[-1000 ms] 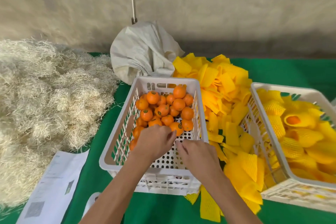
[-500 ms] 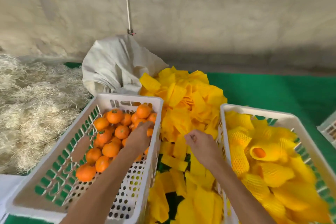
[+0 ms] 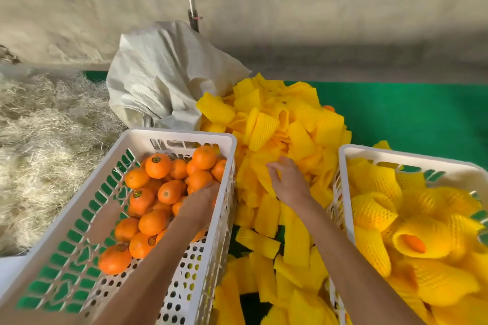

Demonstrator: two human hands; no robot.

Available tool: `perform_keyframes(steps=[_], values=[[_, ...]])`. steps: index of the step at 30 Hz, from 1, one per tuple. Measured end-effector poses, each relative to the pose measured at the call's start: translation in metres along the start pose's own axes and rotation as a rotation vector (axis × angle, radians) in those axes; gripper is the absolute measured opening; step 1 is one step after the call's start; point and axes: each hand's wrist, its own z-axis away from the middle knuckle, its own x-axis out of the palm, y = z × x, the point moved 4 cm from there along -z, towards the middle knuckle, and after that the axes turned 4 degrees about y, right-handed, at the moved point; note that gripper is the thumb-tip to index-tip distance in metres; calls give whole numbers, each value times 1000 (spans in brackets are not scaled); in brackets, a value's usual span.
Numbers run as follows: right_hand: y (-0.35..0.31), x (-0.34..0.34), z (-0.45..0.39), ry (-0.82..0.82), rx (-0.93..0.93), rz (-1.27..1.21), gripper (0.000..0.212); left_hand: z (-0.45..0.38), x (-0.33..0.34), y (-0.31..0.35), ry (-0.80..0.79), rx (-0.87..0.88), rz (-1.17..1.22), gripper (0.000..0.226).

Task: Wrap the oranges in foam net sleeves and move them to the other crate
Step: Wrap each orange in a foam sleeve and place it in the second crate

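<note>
Now left hand (image 3: 202, 199) curls down onto bare oranges (image 3: 169, 192) in white plastic crate (image 3: 79, 206), grip hidden; right hand (image 3: 287, 183), fingers loosely spread, touches yellow foam net sleeves (image 3: 266, 129) heaped at its twelve o'clock.

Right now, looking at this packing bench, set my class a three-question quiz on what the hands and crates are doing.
1. True or false: the left hand is inside the crate of bare oranges.
2. Where is the right hand reaching?
A. into the white sack
B. onto the loose pile of yellow foam sleeves
C. into the straw
3. Fill in: the crate on the right holds oranges already covered in ______.

Key:
1. True; it reaches down among the oranges, though whether it grips one is hidden.
2. B; its fingers touch the pile of yellow foam sleeves between the two crates.
3. Yellow foam net sleeves.
</note>
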Motion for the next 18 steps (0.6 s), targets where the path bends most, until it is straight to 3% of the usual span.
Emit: perform_keyframes(steps=[2,5,8,10,11,15,18], values=[[0,-1,1,46,33,-141,33,-2,-4,-9,-31,33,41,51],[-1,-15,11,252,52,-273,26,-2,-15,-28,47,40,232,60],[-5,-29,29,376,47,-391,22,4,-42,-31,307,10,423,67],[-7,-36,42,371,79,-547,7,9,-59,-15,467,60,537,73],[-9,-39,49,362,86,-605,10,11,-63,-3,492,99,614,72],[-8,-39,68,275,73,-881,27,12,-45,60,340,164,965,56],[6,-35,73,276,241,-1173,29,7,-16,91,226,111,1204,43]])
